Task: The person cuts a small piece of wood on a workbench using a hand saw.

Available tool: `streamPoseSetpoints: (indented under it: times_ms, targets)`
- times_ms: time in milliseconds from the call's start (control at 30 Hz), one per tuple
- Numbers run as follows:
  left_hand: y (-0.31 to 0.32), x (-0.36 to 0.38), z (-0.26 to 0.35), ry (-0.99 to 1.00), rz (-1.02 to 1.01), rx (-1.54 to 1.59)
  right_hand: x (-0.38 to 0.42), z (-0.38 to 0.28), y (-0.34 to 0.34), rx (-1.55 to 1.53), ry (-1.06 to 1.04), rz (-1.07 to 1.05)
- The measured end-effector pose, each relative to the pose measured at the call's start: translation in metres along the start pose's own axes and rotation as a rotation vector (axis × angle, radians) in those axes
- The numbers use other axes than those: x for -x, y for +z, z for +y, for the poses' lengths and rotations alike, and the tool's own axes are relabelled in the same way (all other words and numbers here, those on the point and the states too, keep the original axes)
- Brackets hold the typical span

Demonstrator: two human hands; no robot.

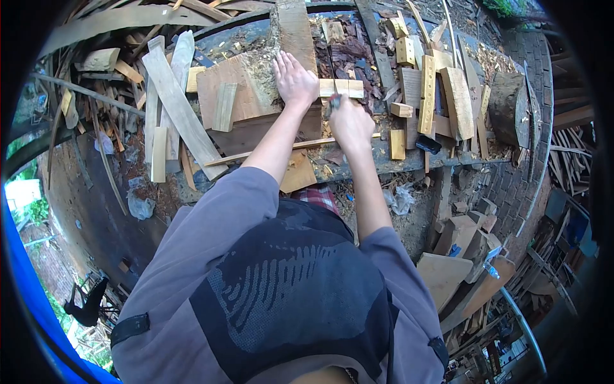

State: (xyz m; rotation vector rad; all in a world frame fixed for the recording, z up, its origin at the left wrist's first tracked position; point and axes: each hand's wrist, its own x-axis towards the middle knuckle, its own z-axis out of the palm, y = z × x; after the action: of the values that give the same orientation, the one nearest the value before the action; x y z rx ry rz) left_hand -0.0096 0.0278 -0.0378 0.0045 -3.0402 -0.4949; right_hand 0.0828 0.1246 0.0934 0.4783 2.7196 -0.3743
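My left hand point(296, 80) lies flat with fingers stretched out on a weathered plank point(294, 32), its heel beside the left end of a short pale wood strip point(352, 89). My right hand point(352, 125) is closed around the handle of what looks like a handsaw point(332, 61); the thin dark blade points away from me and crosses the strip. The fingers hide most of the handle. Left of my left hand sits a wide brown board point(246, 73), with a small grey-brown offcut point(224, 107) on top.
Wooden blocks, among them a yellowish one with holes point(426, 95) and a thick one point(456, 102), stand at the right. Near them are a black object point(428, 144) and a log point(510, 109). Long planks point(182, 102) lie at the left. Chips cover the worktable point(358, 168).
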Motion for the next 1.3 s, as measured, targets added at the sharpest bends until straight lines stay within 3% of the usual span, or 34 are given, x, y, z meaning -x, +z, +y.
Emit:
streamPoseSetpoints:
  times_ms: [167, 333, 433, 633, 733, 767, 867, 1133, 1300]
  targets:
    - [-0.003, 0.000, 0.001, -0.001, -0.026, 0.008, 0.090, -0.003, -0.065, 0.035, 0.088, -0.174]
    - [0.000, 0.000, -0.001, 0.036, -0.003, 0.039, -0.001, 0.002, 0.009, -0.048, 0.003, 0.001]
    - [0.000, -0.001, -0.001, 0.019, 0.003, 0.032, -0.023, 0.000, 0.010, -0.024, -0.032, 0.004]
    - [0.000, 0.000, -0.001, 0.006, 0.001, 0.021, 0.077, 0.000, -0.049, -0.015, 0.080, -0.129]
    - [0.001, 0.000, 0.000, -0.021, -0.001, 0.064, 0.052, 0.007, -0.018, -0.066, 0.025, 0.032]
    - [0.002, -0.001, 0.001, -0.021, -0.001, 0.047, 0.030, 0.001, -0.014, -0.055, 0.083, -0.032]
    - [0.000, -0.001, 0.000, -0.016, -0.022, 0.040, -0.016, 0.006, 0.016, 0.006, -0.029, 0.063]
    - [-0.003, -0.001, 0.000, -0.001, -0.049, 0.039, 0.090, 0.008, -0.041, 0.043, 0.046, -0.038]
    - [-0.002, -0.001, 0.000, 0.027, -0.032, 0.033, 0.026, 0.010, 0.017, -0.027, 0.022, 0.109]
